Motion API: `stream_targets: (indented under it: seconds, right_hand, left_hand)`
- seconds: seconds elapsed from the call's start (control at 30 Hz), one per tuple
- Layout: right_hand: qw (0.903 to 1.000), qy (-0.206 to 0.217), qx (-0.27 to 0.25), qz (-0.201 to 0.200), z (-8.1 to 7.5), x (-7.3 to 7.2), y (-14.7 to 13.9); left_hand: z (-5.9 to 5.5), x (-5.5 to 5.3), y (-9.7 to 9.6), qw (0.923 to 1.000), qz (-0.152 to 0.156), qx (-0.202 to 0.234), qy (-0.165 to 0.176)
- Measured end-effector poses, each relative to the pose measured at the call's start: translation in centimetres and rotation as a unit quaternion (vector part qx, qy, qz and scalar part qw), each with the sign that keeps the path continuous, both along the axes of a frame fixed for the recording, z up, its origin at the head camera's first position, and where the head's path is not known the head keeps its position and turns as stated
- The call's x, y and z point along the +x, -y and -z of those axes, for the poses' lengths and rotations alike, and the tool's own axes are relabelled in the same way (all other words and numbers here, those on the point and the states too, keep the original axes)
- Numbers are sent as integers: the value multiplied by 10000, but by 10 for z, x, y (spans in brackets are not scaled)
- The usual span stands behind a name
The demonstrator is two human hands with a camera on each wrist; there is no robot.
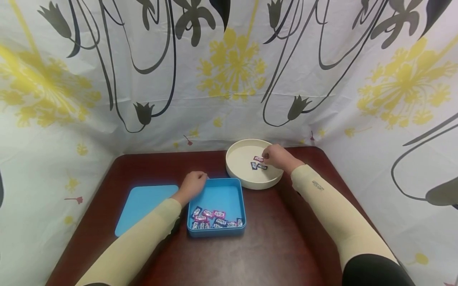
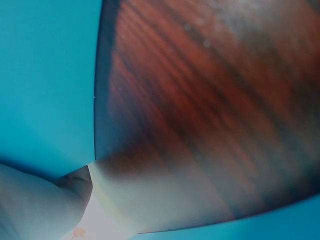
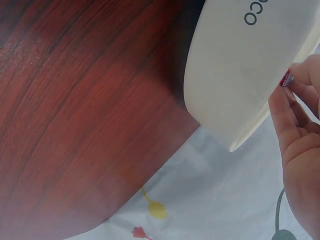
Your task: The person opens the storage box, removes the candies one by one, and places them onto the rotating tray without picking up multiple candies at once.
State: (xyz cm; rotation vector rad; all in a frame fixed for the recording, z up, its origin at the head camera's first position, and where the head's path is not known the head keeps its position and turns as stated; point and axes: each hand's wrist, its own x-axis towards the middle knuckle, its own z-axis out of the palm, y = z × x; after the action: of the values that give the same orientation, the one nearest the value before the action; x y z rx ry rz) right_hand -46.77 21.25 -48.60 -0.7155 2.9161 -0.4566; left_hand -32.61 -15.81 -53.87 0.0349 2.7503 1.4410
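My left hand (image 1: 193, 184) holds the far left corner of a blue box (image 1: 243, 206); in the left wrist view part of that hand (image 2: 40, 202) lies against the blue wall. Several small wrapped candies (image 1: 219, 214), in dark blue and pink-red wrappers, lie toward the box's near side. Over the right side of a round cream tray (image 1: 236, 159), my right hand (image 1: 279, 157) pinches a wrapped candy (image 3: 286, 79) between thumb and fingers, mostly hidden by them. Inside the tray are a red candy (image 1: 258, 159) and two dark blue candies (image 1: 262, 166).
A flat blue lid (image 1: 143, 202) lies left of the box, partly behind my left sleeve. Everything stands on a dark red-brown wooden table (image 1: 272, 238). A patterned white cloth (image 1: 200, 119) hangs behind and on both sides of the table.
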Motion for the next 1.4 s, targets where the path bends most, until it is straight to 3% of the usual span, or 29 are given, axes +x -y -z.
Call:
stream_targets:
  seconds: [0.33, 0.7, 1.1, 1.4]
  right_hand:
    - [9993, 104, 116, 351, 16, 0, 6]
    - [9984, 44, 327, 456, 27, -6, 6]
    - [9984, -135, 446, 314, 30, -7, 6]
    - [9982, 28, 377, 465, 28, -4, 7]
  left_hand:
    - [2, 1, -1, 9999, -48, 16, 126]
    - [1, 0, -3, 10000, -29, 19, 71]
    - [2, -1, -2, 9999, -65, 13, 77]
    - [1, 0, -1, 10000, -50, -14, 70]
